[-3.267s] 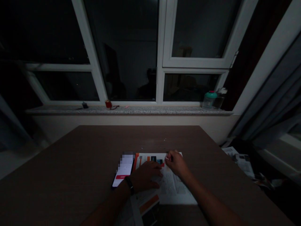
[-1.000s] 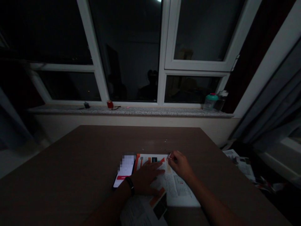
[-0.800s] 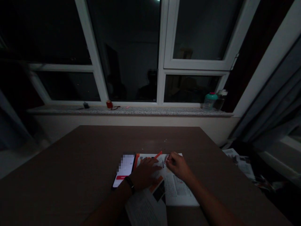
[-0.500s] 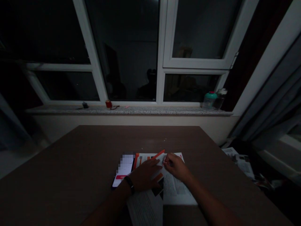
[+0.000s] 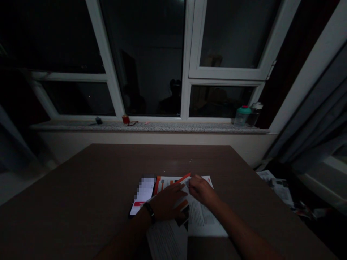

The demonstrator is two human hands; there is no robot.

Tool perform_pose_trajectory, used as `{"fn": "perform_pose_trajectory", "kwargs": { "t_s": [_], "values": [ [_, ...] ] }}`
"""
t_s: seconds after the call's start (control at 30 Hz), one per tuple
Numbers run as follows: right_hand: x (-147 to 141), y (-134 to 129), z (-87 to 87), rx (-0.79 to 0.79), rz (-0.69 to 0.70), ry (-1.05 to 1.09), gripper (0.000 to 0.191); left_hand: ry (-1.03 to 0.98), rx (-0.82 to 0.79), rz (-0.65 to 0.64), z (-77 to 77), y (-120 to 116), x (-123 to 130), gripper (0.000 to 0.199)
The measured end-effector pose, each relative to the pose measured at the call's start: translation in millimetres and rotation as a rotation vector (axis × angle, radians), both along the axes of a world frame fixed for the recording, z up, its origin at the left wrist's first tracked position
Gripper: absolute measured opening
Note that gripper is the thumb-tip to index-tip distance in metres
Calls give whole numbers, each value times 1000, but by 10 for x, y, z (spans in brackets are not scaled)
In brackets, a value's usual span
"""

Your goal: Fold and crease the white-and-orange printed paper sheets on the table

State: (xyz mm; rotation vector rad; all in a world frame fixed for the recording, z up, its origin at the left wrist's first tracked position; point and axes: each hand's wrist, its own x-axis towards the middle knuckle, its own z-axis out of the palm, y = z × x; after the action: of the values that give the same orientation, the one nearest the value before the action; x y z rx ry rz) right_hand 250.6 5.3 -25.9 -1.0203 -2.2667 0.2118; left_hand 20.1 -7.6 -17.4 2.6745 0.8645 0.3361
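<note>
Dimly lit, a printed sheet [image 5: 202, 220] lies on a brown bench [image 5: 116, 162], with a folded page [image 5: 173, 240] angled across its left side. The left hand [image 5: 169, 202] spreads flat on the folded page, beside a lit phone [image 5: 143, 196]; the right hand [image 5: 201, 188] is curled at the page's upper edge, its exact grip unclear.
</note>
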Motion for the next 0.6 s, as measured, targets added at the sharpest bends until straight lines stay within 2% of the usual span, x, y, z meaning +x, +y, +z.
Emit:
{"fn": "perform_pose_trajectory", "kwargs": {
  "t_s": [0.17,0.27,0.6],
  "values": [
    [28,82,-7,17,-125,51,17,-8,19,-30,-1,7,-14,73],
    [44,65,-27,8,-138,65,15,-10,18,-45,21,5,-14,71],
    [31,-105,29,-51,62,70,20,-25,-8,-41,69,-35,6,66]
  ]
}}
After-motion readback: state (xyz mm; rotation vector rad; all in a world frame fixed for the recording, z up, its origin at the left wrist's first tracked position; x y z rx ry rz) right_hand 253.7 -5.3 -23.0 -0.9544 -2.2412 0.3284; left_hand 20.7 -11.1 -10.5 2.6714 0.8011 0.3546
